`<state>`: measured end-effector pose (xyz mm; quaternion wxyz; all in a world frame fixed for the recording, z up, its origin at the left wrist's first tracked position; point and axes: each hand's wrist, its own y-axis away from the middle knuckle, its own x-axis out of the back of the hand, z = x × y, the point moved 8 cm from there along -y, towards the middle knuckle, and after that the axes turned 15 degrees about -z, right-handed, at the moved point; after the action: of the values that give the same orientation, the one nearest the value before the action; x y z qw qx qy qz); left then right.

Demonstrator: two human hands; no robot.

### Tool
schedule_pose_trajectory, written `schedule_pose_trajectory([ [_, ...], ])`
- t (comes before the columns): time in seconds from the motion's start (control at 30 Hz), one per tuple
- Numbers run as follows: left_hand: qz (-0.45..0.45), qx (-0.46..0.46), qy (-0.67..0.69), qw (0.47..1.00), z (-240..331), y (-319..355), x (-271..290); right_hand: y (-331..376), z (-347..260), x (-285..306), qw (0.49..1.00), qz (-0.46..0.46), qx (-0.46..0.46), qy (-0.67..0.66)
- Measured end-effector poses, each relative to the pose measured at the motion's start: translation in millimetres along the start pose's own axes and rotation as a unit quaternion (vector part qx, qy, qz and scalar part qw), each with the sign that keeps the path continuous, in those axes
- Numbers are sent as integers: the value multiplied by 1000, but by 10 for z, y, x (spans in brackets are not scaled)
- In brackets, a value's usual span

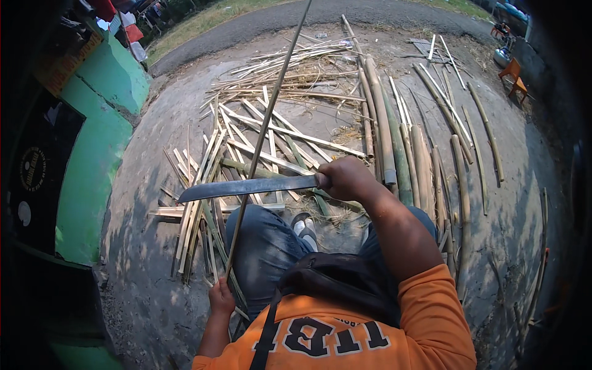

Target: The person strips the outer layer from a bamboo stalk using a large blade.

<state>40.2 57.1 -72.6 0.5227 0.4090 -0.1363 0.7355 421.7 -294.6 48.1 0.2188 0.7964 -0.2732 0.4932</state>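
Note:
My right hand [349,179] is closed round the handle of a machete [246,187], whose long grey blade points left over my knee. My left hand [222,298], low at the left beside my thigh, grips the bottom end of a long thin bamboo strip [271,102]. That strip slants up and away past the top edge of the picture. Blade and strip cross above my left knee; whether they touch I cannot tell. Under the blade, pale split bamboo pieces [200,200] lie piled on the ground in front of my left leg.
More bamboo slats [290,61] are strewn farther off. Whole bamboo poles [383,117] lie lengthwise at centre right, with thinner ones [487,132] beyond. A green wall [102,142] stands at left, an orange chair [513,79] at far right. A paved road [259,40] runs across the back.

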Motion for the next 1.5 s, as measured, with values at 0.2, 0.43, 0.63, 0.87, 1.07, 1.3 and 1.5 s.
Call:
schedule_pose_trajectory([
  [0.2, -14, -5, 1, 1000, 47, 10, 9, 66, 14, 102, 998, 57, 17, -36],
  [0.43, -10, -13, 0, 1000, 34, -4, 1, 21, 116, 30, 997, 43, -5, -59],
  [0.63, -4, -10, -4, 1000, -37, 6, -11, -5, -27, 1, 999, 36, 18, -22],
  [0.87, -1, -16, -18, 1000, 23, -4, 19, 38, -17, 95, 998, 61, 24, -14],
  [1.07, 8, -27, -13, 1000, 27, -9, 30, 23, 9, 45, 997, 66, 32, -39],
  [1.3, -2, -12, 0, 1000, 3, -7, 22, -9, 20, 8, 999, 45, 20, -21],
  [1.5, -1, -21, -5, 1000, 64, -7, 29, -46, 50, -45, 999, 37, 24, -23],
])
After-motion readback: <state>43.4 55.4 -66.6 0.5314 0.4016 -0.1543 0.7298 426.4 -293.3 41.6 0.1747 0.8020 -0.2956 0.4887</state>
